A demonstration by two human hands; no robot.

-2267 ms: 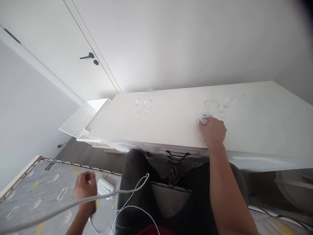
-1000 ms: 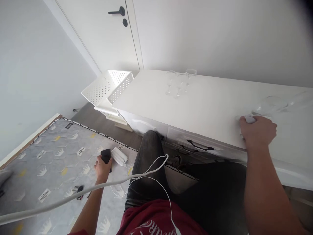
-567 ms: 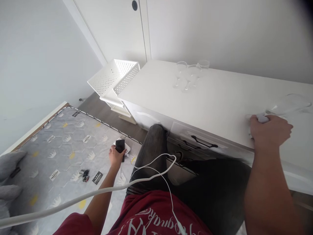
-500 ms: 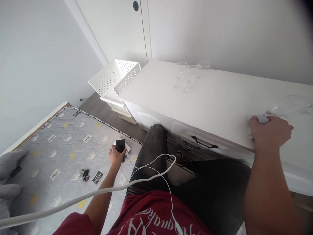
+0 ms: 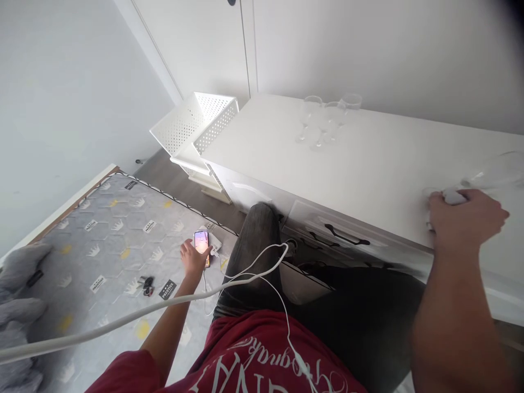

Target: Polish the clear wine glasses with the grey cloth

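Over the grey mattress (image 5: 102,229), fingers of the left hand (image 5: 191,259) clasp a lit phone (image 5: 201,241); on the white dresser (image 5: 368,164), those of the right hand (image 5: 466,221) clench a white lump (image 5: 452,196), a glass (image 5: 497,172) just beyond them.

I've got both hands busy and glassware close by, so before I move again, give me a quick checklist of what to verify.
1. Right hand grips the small white object firmly: cannot tell; the fingers curl over it and hide most of it.
2. Glass beside that hand stands upright: not ok; it looks tilted, though blurred.
3. Three stemmed glasses at the back of the dresser top are upright, apart from the hand: ok.
4. Left hand holds the phone, screen lit: ok.
5. White cable is clear of the arms: not ok; it crosses in front of the left forearm and lap.
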